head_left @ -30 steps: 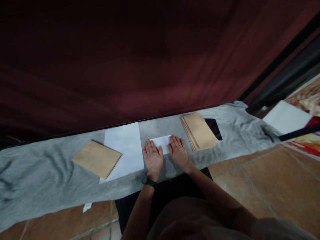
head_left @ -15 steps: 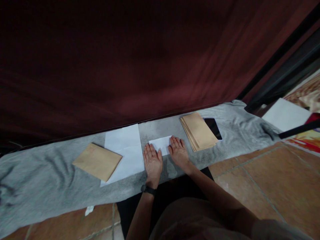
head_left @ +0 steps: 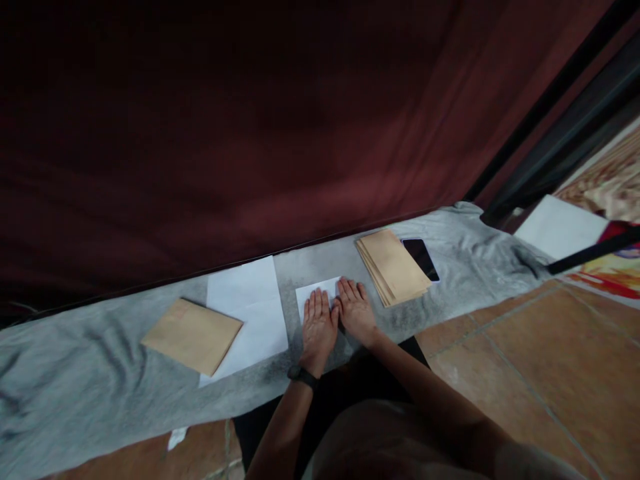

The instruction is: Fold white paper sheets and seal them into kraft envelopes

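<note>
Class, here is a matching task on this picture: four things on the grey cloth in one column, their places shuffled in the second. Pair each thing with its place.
Things
1 small white paper
2 phone
3 single brown envelope
4 stack of brown envelopes

Places
a overlapping the large white sheet
b right of the stack
c under the left hand and right hand
d between the hands and the phone

Pairs: 1-c, 2-b, 3-a, 4-d
</note>
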Tool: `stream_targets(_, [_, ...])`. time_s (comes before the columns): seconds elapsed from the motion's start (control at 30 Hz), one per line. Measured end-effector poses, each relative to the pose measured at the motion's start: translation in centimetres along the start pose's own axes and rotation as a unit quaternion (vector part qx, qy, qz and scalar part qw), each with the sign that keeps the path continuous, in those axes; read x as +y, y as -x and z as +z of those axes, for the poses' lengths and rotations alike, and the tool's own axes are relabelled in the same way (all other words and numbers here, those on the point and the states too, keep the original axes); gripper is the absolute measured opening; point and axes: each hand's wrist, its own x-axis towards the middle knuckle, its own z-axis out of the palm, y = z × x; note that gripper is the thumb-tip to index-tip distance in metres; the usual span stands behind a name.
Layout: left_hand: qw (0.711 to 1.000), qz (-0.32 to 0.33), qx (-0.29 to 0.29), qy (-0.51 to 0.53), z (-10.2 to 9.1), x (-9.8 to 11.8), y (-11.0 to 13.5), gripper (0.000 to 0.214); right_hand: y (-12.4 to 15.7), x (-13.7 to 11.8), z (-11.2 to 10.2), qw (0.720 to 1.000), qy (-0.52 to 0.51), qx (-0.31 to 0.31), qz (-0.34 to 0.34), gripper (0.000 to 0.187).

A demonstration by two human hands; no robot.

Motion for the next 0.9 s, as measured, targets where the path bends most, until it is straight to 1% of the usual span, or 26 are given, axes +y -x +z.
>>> stream_targets(0.17, [1.000,0.023,-0.003,0.001,0.3,-0.5,-0.4,0.058,-0.1,0.0,0.3,1.000,-0.001,0.006,0.004,0.053])
stream_targets(0.37, [0.999,0.032,0.000,-0.007,0.3,-0.5,-1.4,0.058,-0.2,-0.1,0.0,1.000,0.005,-0.002,0.010,0.053])
stream_targets(0.57, [1.000,0.016,0.018,-0.014,0.3,-1.0,-1.8,0.060,-0.2,-0.3,-0.1,1.000,0.007,-0.006,0.013,0.055])
stream_targets(0.77, [0.999,-0.002,0.038,-0.022,0.2,-1.8,-1.5,0.062,-0.2,-0.4,0.1,1.000,0.004,0.011,0.018,0.055])
stream_targets(0.9, [0.998,-0.010,0.056,-0.013,0.3,-2.2,-1.1,0.063,-0.2,-0.3,0.2,1.000,0.009,0.010,0.014,0.054])
